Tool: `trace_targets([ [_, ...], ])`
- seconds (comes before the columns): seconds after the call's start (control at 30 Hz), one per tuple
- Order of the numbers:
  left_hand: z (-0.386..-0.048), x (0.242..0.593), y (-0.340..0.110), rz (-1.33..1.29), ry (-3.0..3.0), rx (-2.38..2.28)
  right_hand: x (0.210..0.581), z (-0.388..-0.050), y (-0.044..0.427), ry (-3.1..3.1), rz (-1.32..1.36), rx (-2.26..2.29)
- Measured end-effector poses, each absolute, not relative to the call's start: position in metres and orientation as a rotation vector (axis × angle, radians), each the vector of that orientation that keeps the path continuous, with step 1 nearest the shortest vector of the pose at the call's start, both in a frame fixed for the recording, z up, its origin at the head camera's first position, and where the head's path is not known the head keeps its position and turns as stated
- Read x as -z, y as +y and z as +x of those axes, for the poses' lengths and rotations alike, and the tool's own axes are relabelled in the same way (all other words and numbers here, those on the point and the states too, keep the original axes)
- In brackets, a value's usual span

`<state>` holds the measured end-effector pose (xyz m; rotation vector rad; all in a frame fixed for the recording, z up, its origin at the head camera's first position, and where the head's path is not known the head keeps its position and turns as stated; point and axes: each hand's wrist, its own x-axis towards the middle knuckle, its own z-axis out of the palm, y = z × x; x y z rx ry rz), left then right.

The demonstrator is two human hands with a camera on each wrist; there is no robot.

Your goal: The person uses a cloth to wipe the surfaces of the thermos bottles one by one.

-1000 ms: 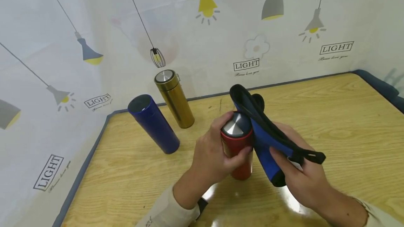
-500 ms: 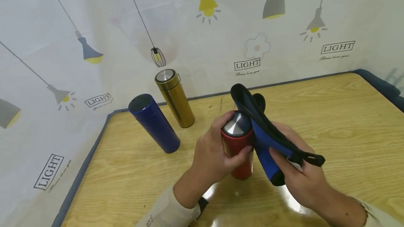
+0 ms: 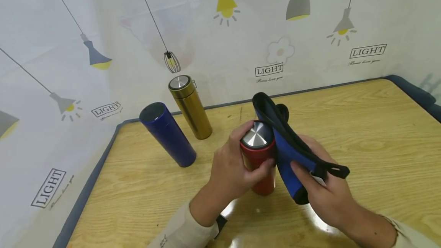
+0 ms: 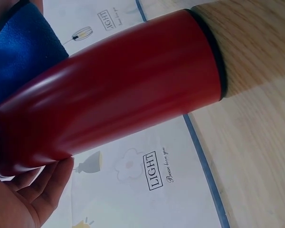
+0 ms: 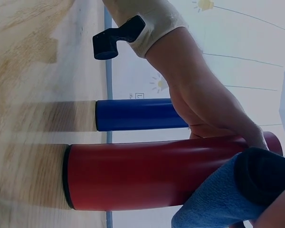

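Observation:
A red thermos bottle (image 3: 265, 183) with a silver-topped lid (image 3: 257, 136) stands on the table. My left hand (image 3: 228, 165) grips it near the top, the thumb across its near side. My right hand (image 3: 331, 196) holds a folded blue fabric bottle sleeve (image 3: 287, 152) with black edging and a strap, thumb on the near face. The sleeve leans against the right side of the bottle and lid. In the left wrist view, the bottle (image 4: 123, 80) shows its dark base on the wood; in the right wrist view, the sleeve (image 5: 223, 194) overlaps the bottle's upper part.
A blue bottle (image 3: 169, 137) stands to the left, and a gold bottle (image 3: 192, 114) with a silver lid top stands behind it. The wooden table (image 3: 138, 202) ends at a lamp-printed wall covering (image 3: 220, 49). A black wrist mount (image 3: 221, 225) is by my left cuff.
My right hand and the sleeve have shifted very slightly to the left. My left hand keeps its grip on the red bottle, and the other bottles stay in place.

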<state>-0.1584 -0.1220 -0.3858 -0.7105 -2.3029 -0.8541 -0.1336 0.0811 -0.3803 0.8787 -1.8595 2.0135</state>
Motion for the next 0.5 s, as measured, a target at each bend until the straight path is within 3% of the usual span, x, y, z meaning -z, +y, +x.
trace_targets([
  [0.5, -0.1597, 0.3873, -0.1234, -0.708, -2.287, 0.842, 0.3785, -0.1301, 0.081, -2.108, 0.705, -1.992],
])
